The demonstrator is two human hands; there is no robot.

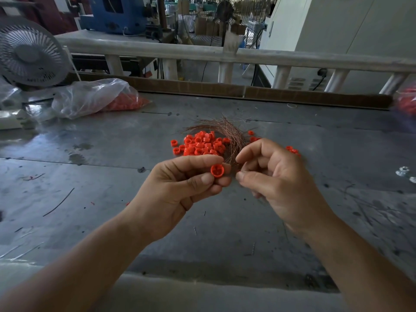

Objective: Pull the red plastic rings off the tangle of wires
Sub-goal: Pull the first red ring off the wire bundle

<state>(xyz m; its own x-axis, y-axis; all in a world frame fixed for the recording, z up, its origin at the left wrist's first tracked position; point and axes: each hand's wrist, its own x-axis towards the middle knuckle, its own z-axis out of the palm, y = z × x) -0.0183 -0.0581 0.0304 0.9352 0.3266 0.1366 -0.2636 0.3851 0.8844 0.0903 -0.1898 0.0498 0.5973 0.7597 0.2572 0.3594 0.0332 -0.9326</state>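
My left hand (182, 183) pinches one red plastic ring (217, 170) between thumb and fingers, above the table. My right hand (273, 174) sits just to its right, thumb and forefinger pinching thin copper wires (234, 163) that run up from between the hands. The tangle of copper wires (225, 129) fans out on the grey metal table (101, 154) behind my hands. A pile of loose red rings (200, 144) lies at its left side, and a few more rings (292, 150) lie to the right, partly behind my right hand.
A clear plastic bag holding red rings (99, 97) lies at the back left, next to a white fan (29, 52). Another red bundle (407, 102) shows at the right edge. Metal nuts (404, 172) lie at the right. Stray wire bits (58, 202) dot the table.
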